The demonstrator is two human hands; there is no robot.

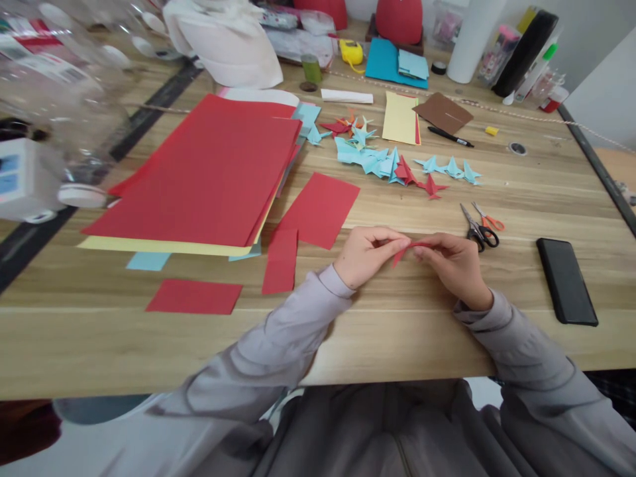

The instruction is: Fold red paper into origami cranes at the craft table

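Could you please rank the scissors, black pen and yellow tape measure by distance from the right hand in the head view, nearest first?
1. Scissors, just beside the right hand.
2. Black pen, farther back.
3. Yellow tape measure, far back, leftward.

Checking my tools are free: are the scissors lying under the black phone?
No, the scissors lie on the table left of the black phone, apart from it.

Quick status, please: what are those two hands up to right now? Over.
Left hand and right hand both pinching a folded red paper piece. Piece held low over the wooden table. Scissors close beside right hand.
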